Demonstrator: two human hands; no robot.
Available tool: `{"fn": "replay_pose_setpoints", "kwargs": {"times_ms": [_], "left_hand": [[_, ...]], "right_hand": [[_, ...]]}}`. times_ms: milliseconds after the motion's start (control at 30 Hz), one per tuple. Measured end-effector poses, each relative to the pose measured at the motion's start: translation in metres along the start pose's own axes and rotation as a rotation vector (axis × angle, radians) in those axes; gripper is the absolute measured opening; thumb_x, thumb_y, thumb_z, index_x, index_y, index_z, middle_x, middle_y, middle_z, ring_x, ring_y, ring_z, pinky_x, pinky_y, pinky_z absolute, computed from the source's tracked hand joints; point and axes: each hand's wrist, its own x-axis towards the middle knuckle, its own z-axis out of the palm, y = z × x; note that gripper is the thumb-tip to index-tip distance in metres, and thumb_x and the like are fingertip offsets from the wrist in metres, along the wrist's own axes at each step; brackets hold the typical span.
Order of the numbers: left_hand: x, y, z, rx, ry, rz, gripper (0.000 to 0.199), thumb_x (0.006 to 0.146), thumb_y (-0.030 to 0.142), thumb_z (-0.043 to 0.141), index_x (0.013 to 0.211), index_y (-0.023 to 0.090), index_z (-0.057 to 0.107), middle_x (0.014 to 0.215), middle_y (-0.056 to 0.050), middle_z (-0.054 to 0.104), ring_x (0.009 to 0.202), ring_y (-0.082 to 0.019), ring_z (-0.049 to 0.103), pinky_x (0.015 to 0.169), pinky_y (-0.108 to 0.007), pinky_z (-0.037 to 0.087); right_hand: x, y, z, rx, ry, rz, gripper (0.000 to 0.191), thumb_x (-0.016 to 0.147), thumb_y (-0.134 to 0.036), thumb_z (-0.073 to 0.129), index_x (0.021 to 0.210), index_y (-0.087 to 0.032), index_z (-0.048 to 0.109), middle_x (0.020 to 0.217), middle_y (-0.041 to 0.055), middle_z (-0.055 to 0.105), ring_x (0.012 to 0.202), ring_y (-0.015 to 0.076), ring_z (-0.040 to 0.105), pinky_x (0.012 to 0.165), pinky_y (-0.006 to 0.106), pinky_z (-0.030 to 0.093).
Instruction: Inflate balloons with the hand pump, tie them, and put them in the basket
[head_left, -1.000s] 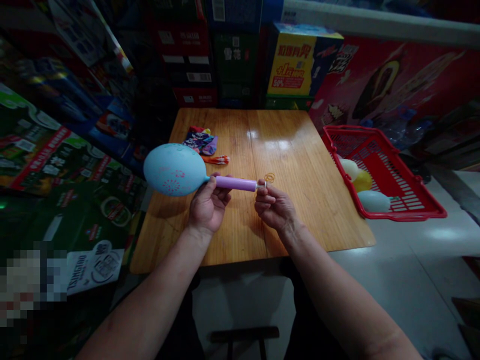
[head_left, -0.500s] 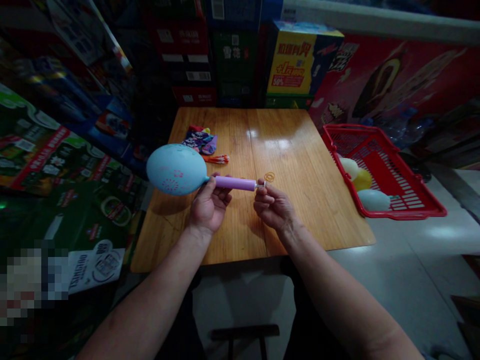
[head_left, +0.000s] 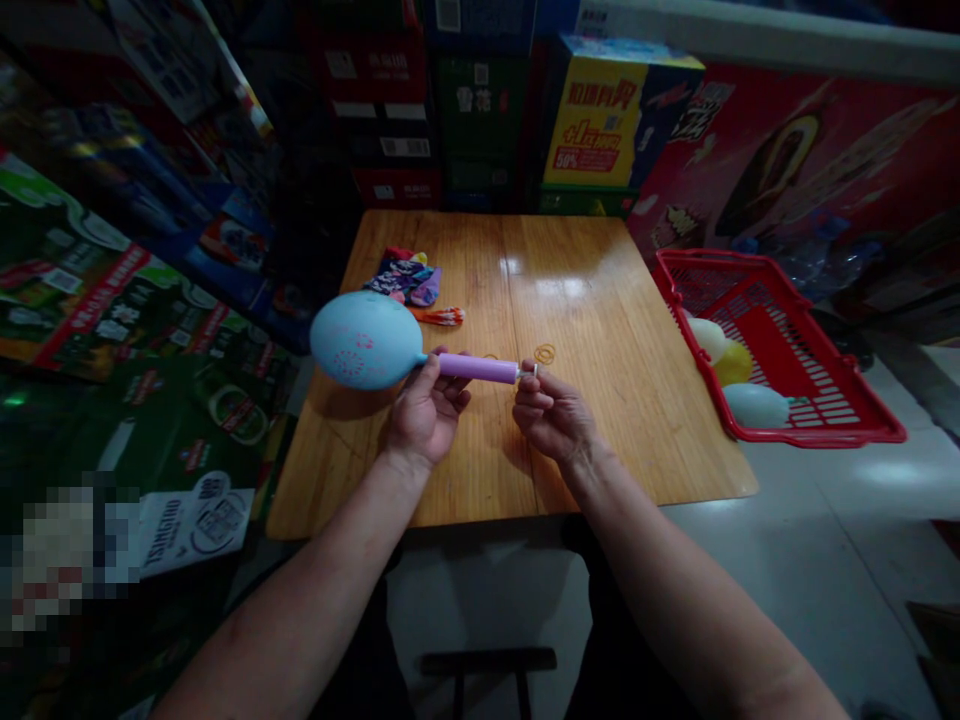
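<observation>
A swollen light-blue balloon point(head_left: 366, 340) with pink prints is fitted on the left end of a purple hand pump point(head_left: 478, 368). My left hand point(head_left: 429, 410) is closed around the joint, its thumb pressing the balloon's neck against the pump. At the other end, my right hand point(head_left: 553, 410) pinches the pump's white handle, which sits close to the barrel. Beyond the pump lie thin yellowish rubber bands point(head_left: 544, 354). Behind the balloon is a pile of flat, coloured balloons point(head_left: 405, 278), with an orange-and-white one point(head_left: 441, 316) beside it.
Everything is over a wooden table point(head_left: 622, 420). A red basket point(head_left: 817, 437) stands off its right edge with several inflated balloons inside. Stacked cartons point(head_left: 600, 120) line the back, and green beer cartons point(head_left: 187, 420) stand at the left. A dark stool point(head_left: 487, 660) is below.
The whole scene has shifted slightly to the right in view. Both hands keep the same hold on the pump and balloon, and the handle stays close to the barrel.
</observation>
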Motion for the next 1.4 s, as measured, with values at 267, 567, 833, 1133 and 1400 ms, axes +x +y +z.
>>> {"fn": "replay_pose_setpoints", "kwargs": {"times_ms": [267, 567, 833, 1133, 1400], "left_hand": [[0.010, 0.025, -0.001, -0.002, 0.044, 0.021, 0.024, 0.087, 0.032, 0.071, 0.108, 0.022, 0.070, 0.105, -0.008, 0.075, 0.089, -0.018, 0.071, 0.065, -0.023, 0.048], [0.002, 0.009, -0.002, -0.013, -0.031, 0.021, 0.027, 0.087, 0.036, 0.072, 0.111, 0.025, 0.069, 0.111, -0.006, 0.074, 0.088, -0.016, 0.070, 0.063, -0.023, 0.048], [0.010, 0.009, -0.004, -0.002, 0.007, -0.007, 0.025, 0.086, 0.032, 0.072, 0.109, 0.023, 0.069, 0.110, -0.009, 0.074, 0.092, -0.019, 0.071, 0.066, -0.024, 0.049], [0.006, 0.012, 0.002, -0.002, 0.023, 0.026, 0.030, 0.086, 0.036, 0.072, 0.113, 0.025, 0.068, 0.115, -0.007, 0.073, 0.095, -0.018, 0.070, 0.066, -0.024, 0.048], [0.010, 0.007, 0.000, -0.008, 0.031, -0.005, 0.027, 0.085, 0.033, 0.073, 0.110, 0.023, 0.068, 0.107, -0.007, 0.075, 0.090, -0.017, 0.071, 0.065, -0.024, 0.048]], "right_hand": [[-0.004, -0.025, 0.000, -0.019, -0.029, -0.005, 0.015, 0.099, -0.013, 0.048, 0.095, -0.017, 0.062, 0.066, -0.0057, 0.060, 0.043, 0.0012, 0.040, 0.044, 0.011, 0.035], [0.000, 0.000, 0.001, 0.019, -0.049, 0.014, 0.010, 0.098, -0.015, 0.053, 0.096, -0.016, 0.062, 0.068, -0.0051, 0.061, 0.045, 0.0015, 0.041, 0.046, 0.012, 0.038], [0.002, -0.013, -0.002, 0.018, 0.012, 0.024, 0.012, 0.097, -0.012, 0.052, 0.095, -0.016, 0.062, 0.067, -0.0057, 0.060, 0.043, 0.0012, 0.040, 0.044, 0.011, 0.037], [0.001, -0.019, 0.001, 0.024, 0.021, -0.026, 0.011, 0.096, -0.011, 0.054, 0.093, -0.016, 0.063, 0.064, -0.0067, 0.059, 0.042, 0.0006, 0.040, 0.043, 0.011, 0.037], [0.005, -0.009, 0.001, 0.032, -0.003, 0.030, 0.009, 0.097, -0.013, 0.054, 0.095, -0.016, 0.063, 0.067, -0.0051, 0.062, 0.045, 0.0007, 0.044, 0.045, 0.010, 0.039]]}}
